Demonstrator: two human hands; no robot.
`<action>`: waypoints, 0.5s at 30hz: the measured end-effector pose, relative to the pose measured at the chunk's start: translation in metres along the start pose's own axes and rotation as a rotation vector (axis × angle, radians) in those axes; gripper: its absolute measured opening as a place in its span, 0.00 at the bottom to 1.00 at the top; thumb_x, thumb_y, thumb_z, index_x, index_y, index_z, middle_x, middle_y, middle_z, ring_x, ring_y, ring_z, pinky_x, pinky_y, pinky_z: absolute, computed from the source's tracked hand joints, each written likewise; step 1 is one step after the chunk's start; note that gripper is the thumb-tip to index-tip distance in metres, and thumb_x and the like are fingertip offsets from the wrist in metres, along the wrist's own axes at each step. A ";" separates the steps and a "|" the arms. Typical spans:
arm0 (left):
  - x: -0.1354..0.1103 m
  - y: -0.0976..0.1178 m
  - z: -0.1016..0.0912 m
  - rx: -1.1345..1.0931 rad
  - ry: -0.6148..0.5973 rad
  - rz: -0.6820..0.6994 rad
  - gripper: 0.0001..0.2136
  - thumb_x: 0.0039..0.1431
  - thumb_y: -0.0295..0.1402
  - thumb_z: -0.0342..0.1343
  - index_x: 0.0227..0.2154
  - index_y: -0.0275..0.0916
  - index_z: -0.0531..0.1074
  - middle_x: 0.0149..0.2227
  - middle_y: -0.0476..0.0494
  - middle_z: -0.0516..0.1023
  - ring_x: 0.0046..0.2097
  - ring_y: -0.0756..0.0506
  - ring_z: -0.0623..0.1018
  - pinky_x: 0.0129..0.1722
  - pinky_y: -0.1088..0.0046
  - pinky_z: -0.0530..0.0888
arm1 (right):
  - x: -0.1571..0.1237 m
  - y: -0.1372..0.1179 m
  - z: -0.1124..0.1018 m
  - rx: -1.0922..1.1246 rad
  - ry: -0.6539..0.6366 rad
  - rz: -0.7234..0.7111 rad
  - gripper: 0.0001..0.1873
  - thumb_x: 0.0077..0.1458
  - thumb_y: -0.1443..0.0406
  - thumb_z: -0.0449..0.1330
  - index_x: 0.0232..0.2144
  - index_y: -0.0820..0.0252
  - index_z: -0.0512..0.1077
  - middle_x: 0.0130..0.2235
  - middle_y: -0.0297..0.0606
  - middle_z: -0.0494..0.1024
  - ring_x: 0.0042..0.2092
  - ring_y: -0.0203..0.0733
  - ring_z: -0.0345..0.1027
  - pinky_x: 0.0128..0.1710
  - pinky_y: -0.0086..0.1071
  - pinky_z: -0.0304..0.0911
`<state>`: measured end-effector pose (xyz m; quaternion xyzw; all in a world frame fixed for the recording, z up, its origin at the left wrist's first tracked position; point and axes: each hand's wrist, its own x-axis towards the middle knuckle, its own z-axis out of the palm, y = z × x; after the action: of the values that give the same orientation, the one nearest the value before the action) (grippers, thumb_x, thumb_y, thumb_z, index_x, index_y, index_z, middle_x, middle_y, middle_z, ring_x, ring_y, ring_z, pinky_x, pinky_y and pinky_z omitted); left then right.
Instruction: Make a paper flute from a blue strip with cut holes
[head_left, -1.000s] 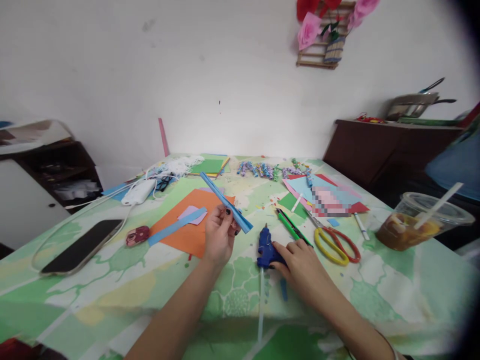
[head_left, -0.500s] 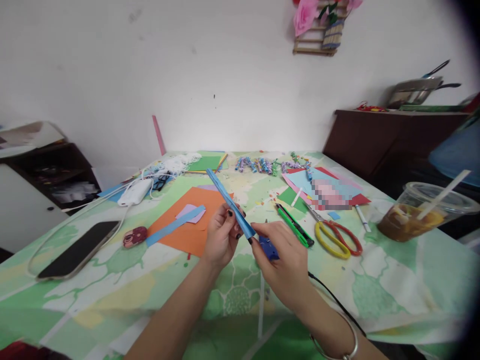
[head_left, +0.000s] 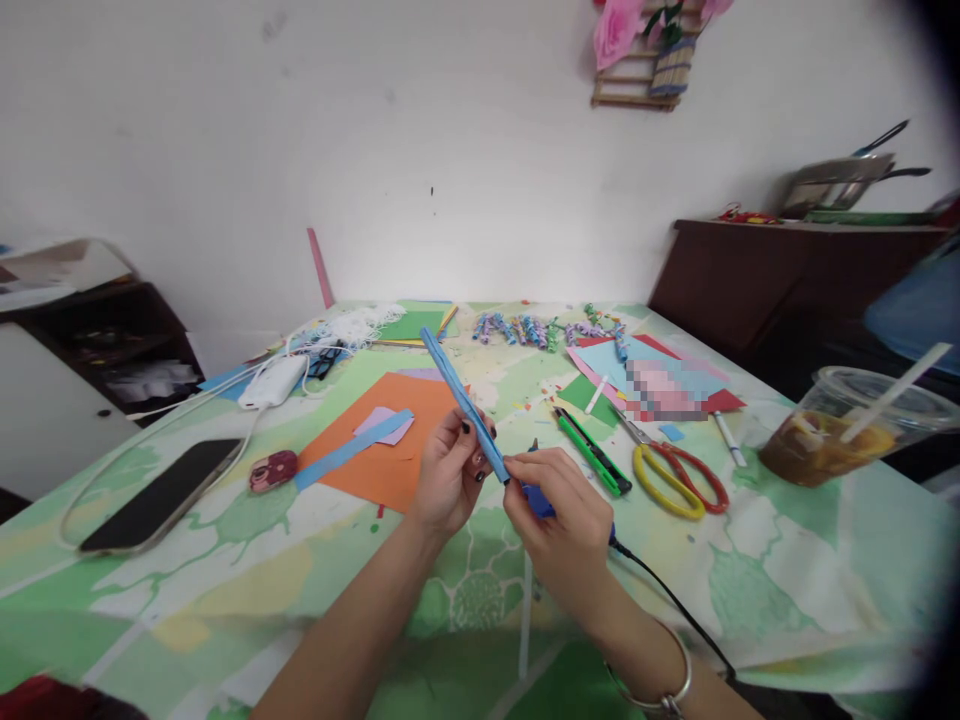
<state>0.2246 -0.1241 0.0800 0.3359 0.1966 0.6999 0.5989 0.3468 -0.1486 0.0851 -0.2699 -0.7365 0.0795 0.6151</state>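
A long, narrow folded blue paper strip (head_left: 453,378) slants up and away above the table. My left hand (head_left: 448,474) is closed around its lower middle, fingers wrapped and thumb on top. At the near end, my right hand (head_left: 561,512) pinches the strip between thumb and fingertips. Partly hidden behind the right hand lies a blue tool (head_left: 539,500) with a black cord, its kind not clear. Left of my hands, orange paper (head_left: 352,440) carries a purple paper piece (head_left: 391,426) and a flat blue strip (head_left: 337,462).
A green utility knife (head_left: 592,452), scissors (head_left: 675,482) and a plastic cup of drink (head_left: 825,430) stand or lie to the right. On the left are a phone (head_left: 161,497) and white power bank (head_left: 273,382) with cables. Curled paper pieces (head_left: 525,330) line the back.
The blue strip's near end, flared and spread before, now looks narrower and closed up between my right fingertips. Its far end has swung slightly right. Both hands keep hold.
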 end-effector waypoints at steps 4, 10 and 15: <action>-0.001 0.001 0.000 -0.011 -0.064 -0.037 0.08 0.52 0.33 0.61 0.32 0.35 0.70 0.28 0.51 0.67 0.21 0.59 0.60 0.18 0.86 0.60 | -0.002 -0.001 0.000 0.092 0.012 0.085 0.09 0.50 0.78 0.56 0.30 0.62 0.69 0.31 0.40 0.74 0.34 0.39 0.68 0.36 0.36 0.64; -0.003 0.003 0.003 -0.019 -0.183 -0.088 0.12 0.50 0.38 0.62 0.27 0.35 0.68 0.27 0.50 0.63 0.24 0.56 0.61 0.19 0.83 0.60 | -0.011 0.000 -0.002 0.275 -0.020 0.250 0.09 0.51 0.76 0.55 0.31 0.59 0.69 0.32 0.37 0.72 0.34 0.38 0.67 0.33 0.33 0.62; -0.004 0.004 0.005 -0.005 -0.202 -0.087 0.13 0.50 0.39 0.62 0.25 0.35 0.66 0.28 0.50 0.63 0.25 0.55 0.61 0.20 0.81 0.59 | -0.018 0.003 -0.002 0.348 -0.018 0.397 0.08 0.52 0.74 0.55 0.30 0.58 0.69 0.32 0.36 0.71 0.33 0.37 0.65 0.29 0.31 0.61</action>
<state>0.2254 -0.1298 0.0848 0.3942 0.1481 0.6363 0.6464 0.3509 -0.1560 0.0685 -0.2982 -0.6500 0.3266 0.6179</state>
